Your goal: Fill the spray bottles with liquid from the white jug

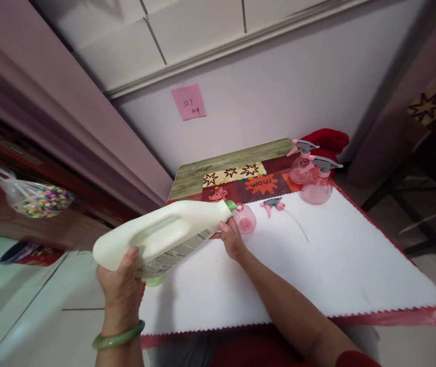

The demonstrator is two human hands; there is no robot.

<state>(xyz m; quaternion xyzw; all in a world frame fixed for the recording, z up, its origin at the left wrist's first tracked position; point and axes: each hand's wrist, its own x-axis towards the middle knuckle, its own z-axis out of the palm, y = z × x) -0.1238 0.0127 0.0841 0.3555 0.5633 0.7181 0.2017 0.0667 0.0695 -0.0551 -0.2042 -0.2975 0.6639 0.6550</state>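
Observation:
A large pale jug-shaped bottle (pixel 187 216) with a handle and a printed label is tilted nearly sideways over the table. My left hand (pixel 120 278) grips it near its base, thumb on the side. Closed around its neck is my right hand (pixel 231 237), some fingers hidden behind it. The jug's green spout (pixel 230 206) meets the mouth of a small round pink bottle (pixel 245 220) standing on the table; whether liquid flows cannot be seen. To the right lies a pink and grey spray head (pixel 273 204) with its tube. A green cap (pixel 155 280) sits below the jug, partly covered.
Two pink spray bottles (pixel 317 188) with heads on stand at the back right, before a red cloth item (pixel 327 140). A white sheet (pixel 336 265) covers the table's front. Behind is a wall with a pink note (pixel 188 102); a bag of colourful beads (pixel 44 199) hangs left.

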